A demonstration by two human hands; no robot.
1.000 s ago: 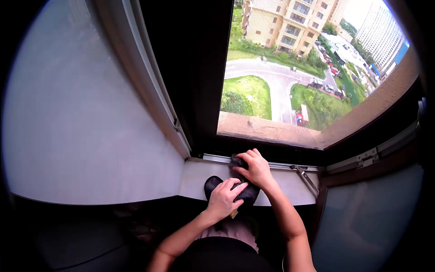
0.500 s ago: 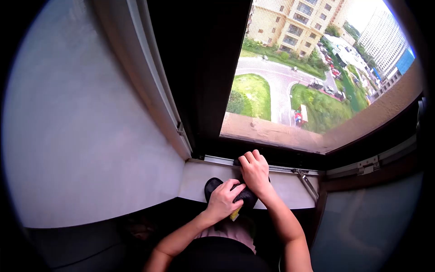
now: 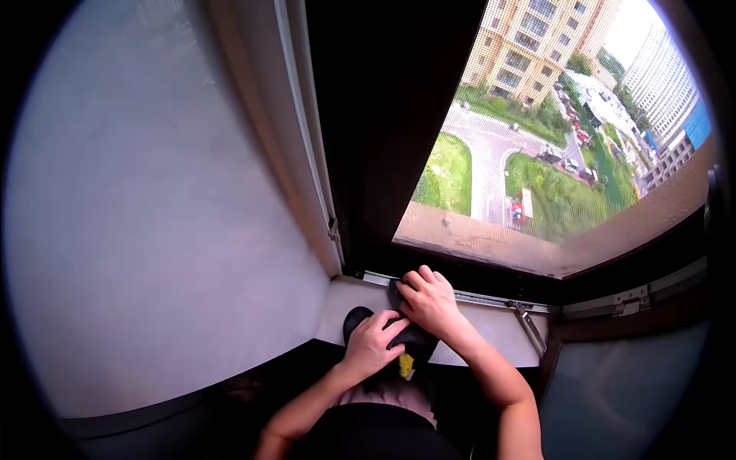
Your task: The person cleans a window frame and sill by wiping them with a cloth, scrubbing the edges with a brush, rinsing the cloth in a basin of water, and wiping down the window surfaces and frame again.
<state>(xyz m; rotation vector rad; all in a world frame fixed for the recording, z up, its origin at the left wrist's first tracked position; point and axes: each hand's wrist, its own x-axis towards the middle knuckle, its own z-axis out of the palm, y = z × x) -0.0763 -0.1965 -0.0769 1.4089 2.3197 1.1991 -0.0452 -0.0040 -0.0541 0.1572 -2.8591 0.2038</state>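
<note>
A black, shoe-like item (image 3: 415, 339) lies over the white sill, largely hidden under my hands. Fingers of my left hand (image 3: 371, 343) curl over its near part. My right hand (image 3: 427, 300) is closed at its far end, fingers bent, close to the window frame. Beside my left hand, a second rounded black piece (image 3: 356, 319) rests on the sill; whether it joins the first I cannot tell. A fuzzy yellow piece (image 3: 406, 365) with a pale tag pokes out below the black item.
The white sill (image 3: 491, 330) runs under a dark-framed window (image 3: 360, 153) with a screen. A metal rail (image 3: 491, 298) and a hinged stay arm (image 3: 530, 330) lie along the frame. A pale panel (image 3: 169, 230) fills the left side; a glass pane (image 3: 621, 391) stands right.
The view has shifted, so the window sits farther right and lower. Both hands stay on the black item; my right hand has come slightly closer to the left. More of the yellow piece shows.
</note>
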